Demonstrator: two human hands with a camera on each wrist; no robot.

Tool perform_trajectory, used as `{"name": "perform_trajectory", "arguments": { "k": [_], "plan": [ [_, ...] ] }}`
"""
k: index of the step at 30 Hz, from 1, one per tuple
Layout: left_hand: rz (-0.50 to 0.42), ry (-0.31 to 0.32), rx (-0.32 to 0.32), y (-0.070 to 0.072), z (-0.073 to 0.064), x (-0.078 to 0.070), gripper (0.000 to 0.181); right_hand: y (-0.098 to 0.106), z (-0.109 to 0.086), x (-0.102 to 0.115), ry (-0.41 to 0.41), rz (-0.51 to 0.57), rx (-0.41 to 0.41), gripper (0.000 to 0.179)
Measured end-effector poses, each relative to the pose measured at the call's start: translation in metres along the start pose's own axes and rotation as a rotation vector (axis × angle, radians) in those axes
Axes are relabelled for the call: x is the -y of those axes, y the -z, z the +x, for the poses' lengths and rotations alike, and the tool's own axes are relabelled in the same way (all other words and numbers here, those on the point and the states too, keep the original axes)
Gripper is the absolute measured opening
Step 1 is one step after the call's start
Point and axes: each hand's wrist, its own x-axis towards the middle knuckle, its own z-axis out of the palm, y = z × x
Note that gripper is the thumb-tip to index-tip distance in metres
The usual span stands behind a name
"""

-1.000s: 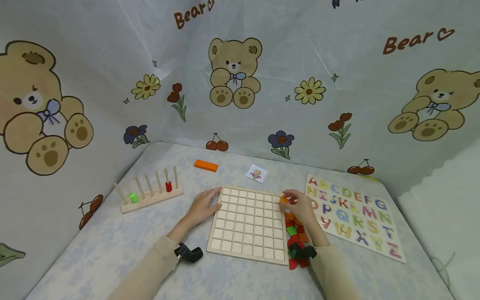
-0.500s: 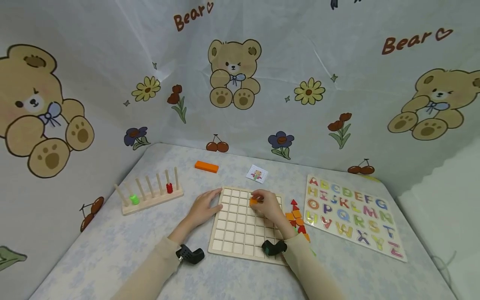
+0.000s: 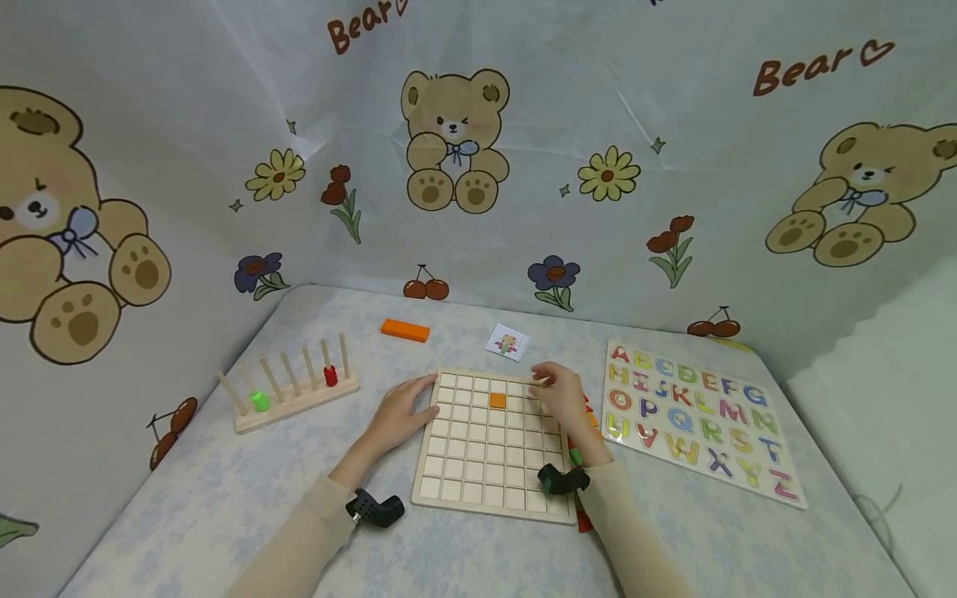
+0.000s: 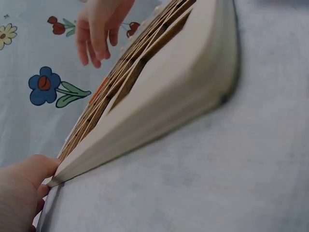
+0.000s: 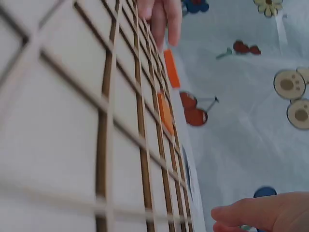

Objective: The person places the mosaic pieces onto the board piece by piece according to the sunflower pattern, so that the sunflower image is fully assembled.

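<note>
A wooden grid board (image 3: pixel 476 451) lies in the middle of the table in the head view. One orange square tile (image 3: pixel 498 401) sits in a cell near its far edge. My left hand (image 3: pixel 399 415) rests against the board's left side with fingers extended; its thumb (image 4: pixel 41 166) touches the edge in the left wrist view. Over the right part of the board is my right hand (image 3: pixel 561 399), fingers loosely bent and holding nothing. Loose red, orange and green pieces (image 3: pixel 575 456) lie along the board's right side, partly hidden under the right hand and forearm.
An alphabet board (image 3: pixel 703 423) lies at the right. Beyond the grid board are a small picture card (image 3: pixel 507 342) and an orange bar (image 3: pixel 405 330). A wooden peg stand (image 3: pixel 299 405) with green and red beads stands at the left.
My right hand took the orange tile from the right side to the board, let it go in a cell, and moved back right. The left hand stayed at the board's edge.
</note>
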Motion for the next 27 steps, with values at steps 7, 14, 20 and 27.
{"name": "perform_trajectory", "arguments": {
  "k": [7, 14, 20, 27],
  "plan": [
    [0.001, -0.007, -0.010, 0.000, 0.000, -0.002, 0.060, 0.041, -0.001, -0.035, -0.186, -0.137, -0.038, 0.037],
    [0.003, -0.007, -0.017, -0.003, -0.001, 0.001, 0.060, 0.047, -0.002, -0.047, -0.206, -0.144, -0.007, 0.038],
    [-0.021, -0.015, -0.025, -0.003, -0.002, -0.001, 0.060, 0.044, -0.001, -0.040, -0.169, -0.105, -0.063, 0.037],
    [-0.011, -0.010, -0.029, -0.003, -0.002, 0.000, 0.059, 0.018, -0.004, 0.001, -0.050, 0.029, -0.002, 0.035]
  ]
}}
